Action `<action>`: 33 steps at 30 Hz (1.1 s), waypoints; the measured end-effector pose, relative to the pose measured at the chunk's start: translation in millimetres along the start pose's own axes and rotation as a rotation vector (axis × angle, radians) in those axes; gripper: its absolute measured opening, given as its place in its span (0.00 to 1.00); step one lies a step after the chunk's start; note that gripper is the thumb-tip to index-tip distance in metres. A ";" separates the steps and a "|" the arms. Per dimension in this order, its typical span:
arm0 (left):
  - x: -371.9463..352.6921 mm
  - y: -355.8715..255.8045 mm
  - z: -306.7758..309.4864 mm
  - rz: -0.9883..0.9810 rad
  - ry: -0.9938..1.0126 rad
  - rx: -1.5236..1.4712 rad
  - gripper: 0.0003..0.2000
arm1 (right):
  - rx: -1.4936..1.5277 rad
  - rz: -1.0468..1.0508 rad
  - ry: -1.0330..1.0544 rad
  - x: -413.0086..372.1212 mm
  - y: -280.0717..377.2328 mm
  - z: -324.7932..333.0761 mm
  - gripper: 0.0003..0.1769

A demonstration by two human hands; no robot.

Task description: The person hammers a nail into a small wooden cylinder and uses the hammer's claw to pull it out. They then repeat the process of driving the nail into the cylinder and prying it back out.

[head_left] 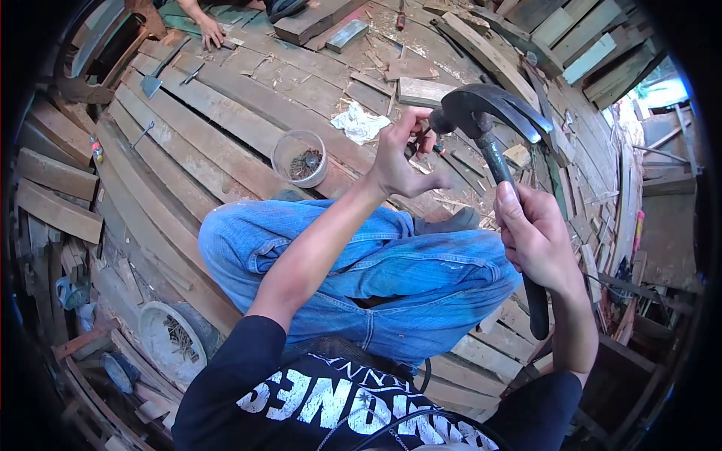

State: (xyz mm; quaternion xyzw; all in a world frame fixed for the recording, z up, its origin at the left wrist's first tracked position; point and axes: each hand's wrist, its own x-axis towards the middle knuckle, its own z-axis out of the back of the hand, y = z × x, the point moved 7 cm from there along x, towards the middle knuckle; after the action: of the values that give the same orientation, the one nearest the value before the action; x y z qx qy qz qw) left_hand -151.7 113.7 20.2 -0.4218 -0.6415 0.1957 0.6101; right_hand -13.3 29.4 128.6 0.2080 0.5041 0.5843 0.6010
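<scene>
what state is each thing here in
Hammer: raised, gripped in the right hand
Left hand: raised, curled; grip unclear
Clear tub: open, upright, nails inside
White bucket: open, nails inside
White cloth: crumpled
Other person's hand: lowered at the planks

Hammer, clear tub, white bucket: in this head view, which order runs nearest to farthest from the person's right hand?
1. Hammer: held in the right hand.
2. Clear tub: left of that hand, upper half.
3. White bucket: lower left.
</scene>
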 end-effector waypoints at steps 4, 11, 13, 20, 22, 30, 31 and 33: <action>3.1 -10.2 -5.4 0.216 -0.079 0.244 0.20 | 0.020 -0.020 0.029 -0.9 3.4 -2.3 0.21; 1.5 -3.2 -7.5 0.276 -0.129 0.091 0.11 | 0.125 -0.198 0.037 -6.2 6.7 0.2 0.21; 2.9 -6.3 -8.3 0.251 -0.131 0.095 0.11 | 0.147 -0.188 0.044 -6.6 5.4 -0.1 0.21; -4.0 10.0 -7.9 0.317 -0.167 0.071 0.13 | 0.188 -0.186 0.076 -10.8 6.6 -2.1 0.21; -4.5 14.0 -8.4 0.288 -0.151 0.047 0.13 | 0.169 -0.194 0.068 -11.7 8.1 -2.4 0.21; 4.3 -3.5 -18.7 0.191 -0.111 0.148 0.22 | 0.134 -0.090 0.003 -13.1 19.0 3.4 0.20; 5.5 -4.8 -19.9 0.206 -0.085 0.161 0.22 | 0.119 -0.051 -0.033 -14.6 24.8 6.9 0.20; 3.6 1.1 -17.5 0.249 -0.105 0.104 0.22 | 0.104 -0.011 -0.070 -14.7 28.9 9.8 0.20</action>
State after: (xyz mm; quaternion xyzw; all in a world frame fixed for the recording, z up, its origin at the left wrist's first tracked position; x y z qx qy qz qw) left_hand -134.4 112.6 24.7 -0.4551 -0.6042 0.3250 0.5676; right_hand -16.4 26.0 162.2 0.2564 0.5136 0.5463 0.6099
